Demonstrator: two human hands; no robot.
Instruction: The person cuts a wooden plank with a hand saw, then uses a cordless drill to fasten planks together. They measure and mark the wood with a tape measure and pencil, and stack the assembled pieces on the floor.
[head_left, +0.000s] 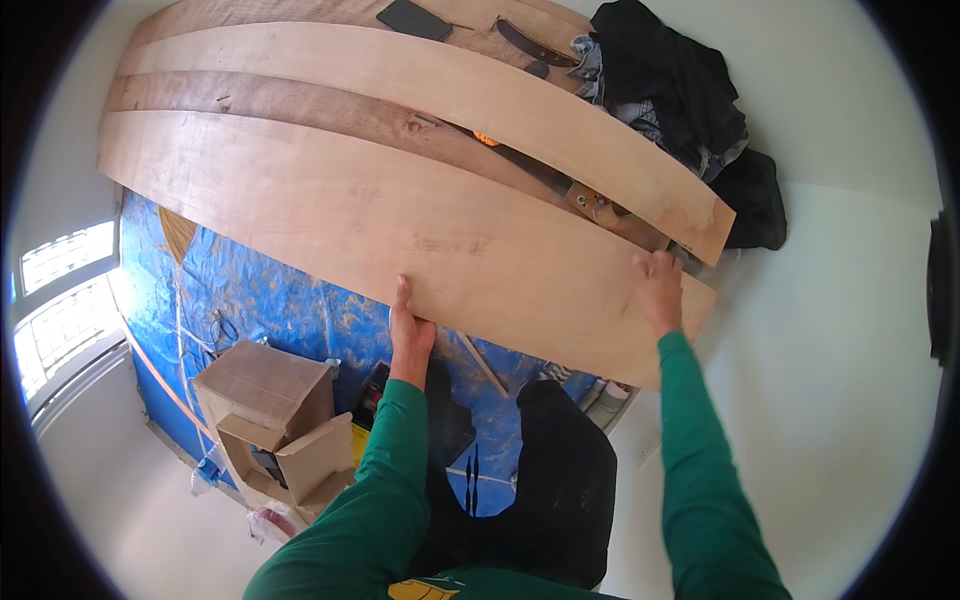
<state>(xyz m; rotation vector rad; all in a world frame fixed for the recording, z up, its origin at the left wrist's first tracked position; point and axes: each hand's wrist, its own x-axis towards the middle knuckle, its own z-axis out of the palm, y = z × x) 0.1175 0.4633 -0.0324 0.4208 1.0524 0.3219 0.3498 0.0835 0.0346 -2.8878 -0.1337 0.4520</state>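
Note:
A long, pale plywood panel lies in front of me on a wooden surface, its near edge overhanging. My left hand grips that near edge, thumb on top and the other fingers hidden underneath. Toward the panel's right end, my right hand is closed with curled fingers at the far edge; whatever is in it, if anything, is hidden. Dark smudges mark the panel's face between the hands. Beyond it lies a second, narrower plywood strip, with a gap between the two.
Dark clothes are heaped at the back right, near a brown belt and a dark flat rectangular object. An orange-and-black tool shows in the gap. Below, a blue tarp with dust holds an open cardboard box.

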